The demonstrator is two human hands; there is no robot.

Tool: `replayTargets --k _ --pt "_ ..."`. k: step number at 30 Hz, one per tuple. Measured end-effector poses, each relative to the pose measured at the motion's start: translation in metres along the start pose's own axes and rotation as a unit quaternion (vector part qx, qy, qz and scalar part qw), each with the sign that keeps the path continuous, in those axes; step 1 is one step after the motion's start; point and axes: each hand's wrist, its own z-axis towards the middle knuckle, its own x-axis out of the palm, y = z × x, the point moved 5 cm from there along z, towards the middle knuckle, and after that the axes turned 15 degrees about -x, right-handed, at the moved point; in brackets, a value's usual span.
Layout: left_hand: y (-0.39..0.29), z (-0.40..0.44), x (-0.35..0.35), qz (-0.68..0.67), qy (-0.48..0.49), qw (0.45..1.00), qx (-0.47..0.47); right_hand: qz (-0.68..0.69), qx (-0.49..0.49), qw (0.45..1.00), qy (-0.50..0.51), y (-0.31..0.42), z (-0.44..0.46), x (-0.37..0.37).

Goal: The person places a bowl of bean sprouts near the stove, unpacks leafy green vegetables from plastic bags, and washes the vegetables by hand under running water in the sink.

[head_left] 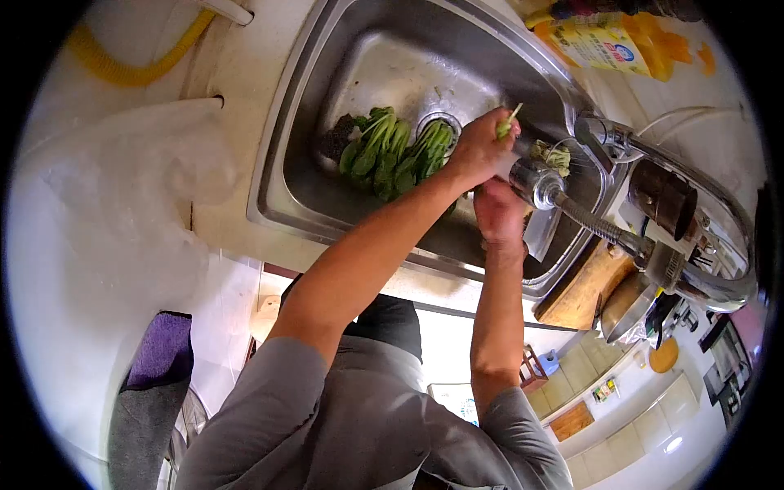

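My left hand (485, 149) is closed round a thin green vegetable stalk (505, 128), whose pale tip sticks out past the fingers. Just below it, my right hand (500, 214) is curled shut under the faucet head (535, 181); what its fingers hold, if anything, is hidden. Both hands are over the steel sink (287, 192). Leafy greens (377, 159) lie in the basin left of my hands, partly beside the drain (441, 121). Pale yellow-green scraps (552, 155) sit right of my left hand. A flat, shiny piece (541, 233) beside my right hand is unclear.
The curved chrome faucet with its flexible hose (592, 219) comes in from the right. A wooden board (584, 282) and a metal pan (627, 306) stand beyond the sink's right edge. A yellow detergent pack (608, 45) lies at the upper right.
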Motion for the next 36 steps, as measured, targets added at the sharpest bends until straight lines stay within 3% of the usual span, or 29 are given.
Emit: replayTargets --k 1,2,3,4,6,7,8,9,10,11,12,13,14,15,16,18,20,21,22,24,25,27,28,30,32,34,35,36 --pt "0.004 0.003 0.001 -0.086 0.042 0.995 -0.005 0.000 0.001 1.000 0.001 0.011 0.007 0.009" --pt "0.008 0.006 0.002 -0.172 0.083 0.982 -0.009 0.103 0.037 0.993 -0.047 0.020 0.014 0.015" --pt "0.005 0.004 0.001 -0.172 0.081 0.982 -0.009 0.206 0.072 0.971 -0.094 0.022 0.018 0.020" --pt "-0.001 0.002 0.002 -0.181 0.098 0.978 0.006 0.206 0.073 0.971 -0.093 0.018 0.019 0.020" --pt "-0.011 -0.003 0.003 -0.196 0.132 0.971 0.035 -0.006 0.082 0.987 -0.140 -0.005 0.017 0.001" --pt "-0.010 0.004 0.000 -0.164 0.113 0.977 0.076 -0.041 0.015 0.998 -0.040 -0.026 0.026 -0.019" --pt "-0.007 0.011 -0.001 -0.131 0.092 0.980 0.115 -0.041 0.013 0.998 -0.040 -0.036 0.021 -0.029" --pt "-0.012 0.014 -0.008 -0.107 0.035 0.986 0.119 -0.332 -0.078 0.940 -0.011 -0.031 0.020 -0.036" --pt "-0.024 0.008 -0.016 -0.140 0.028 0.986 0.089 -0.592 -0.159 0.790 0.018 -0.028 0.015 -0.037" --pt "-0.035 0.003 -0.024 -0.174 0.020 0.983 0.060 -0.511 -0.121 0.850 -0.046 -0.043 0.005 -0.047" --pt "-0.034 0.003 -0.033 -0.171 0.023 0.983 0.058 -0.510 -0.120 0.850 -0.051 -0.045 0.003 -0.033" --pt "-0.032 0.008 -0.045 -0.105 0.002 0.992 0.071 -0.399 0.057 0.908 -0.111 -0.059 0.002 -0.022" --pt "-0.032 0.014 -0.058 -0.038 -0.018 0.995 0.088 -0.267 0.226 0.922 -0.164 -0.079 -0.001 -0.012" --pt "-0.022 0.022 -0.068 -0.140 0.093 0.986 -0.010 -0.249 0.121 0.955 -0.110 -0.110 0.012 -0.018" --pt "-0.027 0.018 -0.084 -0.146 0.137 0.979 -0.047 -0.227 0.014 0.972 -0.054 -0.138 0.018 -0.023" --pt "-0.026 0.007 -0.115 -0.125 0.199 0.970 -0.053 -0.233 0.044 0.970 -0.054 -0.107 0.029 0.023" --pt "-0.011 0.001 -0.131 -0.127 0.160 0.973 -0.105 -0.021 0.153 0.981 -0.117 -0.109 0.023 0.037" --pt "-0.002 0.001 -0.136 -0.130 0.119 0.973 -0.151 -0.040 0.114 0.991 -0.061 -0.112 0.027 0.030" --pt "0.010 0.002 -0.134 -0.128 0.124 0.972 -0.151 -0.041 0.110 0.991 -0.065 -0.101 0.025 0.036" --pt "0.040 0.002 -0.123 -0.148 0.119 0.972 -0.142 -0.201 0.002 0.979 0.023 -0.065 0.024 0.050" --pt "0.046 -0.002 -0.112 -0.213 0.082 0.965 -0.127 -0.207 -0.001 0.978 0.021 -0.059 0.026 0.050" --pt "0.047 -0.007 -0.096 -0.235 0.133 0.955 -0.119 -0.272 -0.083 0.957 0.056 -0.038 0.030 0.057" --pt "0.045 -0.012 -0.087 -0.252 0.179 0.944 -0.113 -0.276 -0.083 0.956 0.057 -0.029 0.031 0.059" --pt "0.048 -0.014 -0.080 -0.301 0.160 0.929 -0.142 -0.119 0.000 0.992 -0.043 -0.021 0.033 0.054" --pt "0.051 -0.015 -0.078 -0.455 0.210 0.852 -0.151 -0.116 -0.035 0.989 -0.083 -0.018 0.034 0.046" --pt "0.053 -0.019 -0.083 -0.430 0.227 0.864 -0.129 -0.311 -0.083 0.946 -0.037 -0.006 0.036 0.040" --pt "0.055 -0.020 -0.084 -0.423 0.249 0.861 -0.133 -0.367 -0.068 0.927 0.029 -0.003 0.035 0.039" --pt "0.050 -0.023 -0.085 -0.415 0.271 0.858 -0.138 -0.365 -0.068 0.928 0.026 0.001 0.037 0.044"
